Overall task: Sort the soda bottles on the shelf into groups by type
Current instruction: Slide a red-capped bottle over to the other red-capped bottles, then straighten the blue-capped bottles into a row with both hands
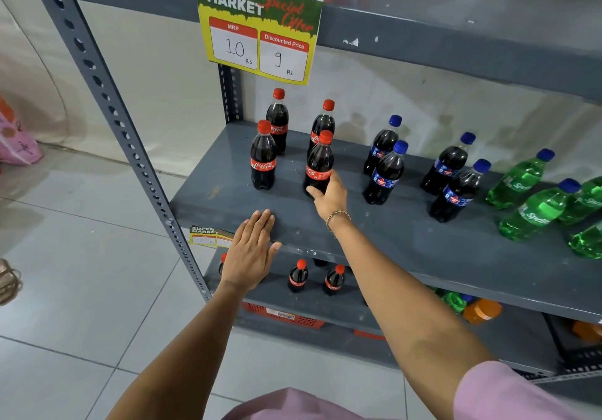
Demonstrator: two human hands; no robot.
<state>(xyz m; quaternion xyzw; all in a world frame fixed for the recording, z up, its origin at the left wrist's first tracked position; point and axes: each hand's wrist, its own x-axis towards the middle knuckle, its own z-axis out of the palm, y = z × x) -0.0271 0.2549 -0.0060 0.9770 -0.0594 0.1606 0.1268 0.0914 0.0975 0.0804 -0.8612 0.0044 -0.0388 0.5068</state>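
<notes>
On the grey shelf [391, 234] stand several red-capped Coca-Cola bottles at the left, among them one at the front left [263, 156]. My right hand [329, 195] grips the base of the front right Coca-Cola bottle [320, 162], which stands upright on the shelf. My left hand [252, 250] lies flat with fingers together on the shelf's front edge, holding nothing. Several dark blue-capped cola bottles [386, 173] stand in the middle. Green Sprite bottles [537, 212] stand at the right.
A "Super Market" price sign [259, 22] hangs from the shelf above. The lower shelf holds small Coca-Cola bottles [298, 276], a green bottle and an orange bottle [482, 311]. A perforated grey upright [107, 103] borders the left side. A pink bag [16, 139] lies on the tiled floor.
</notes>
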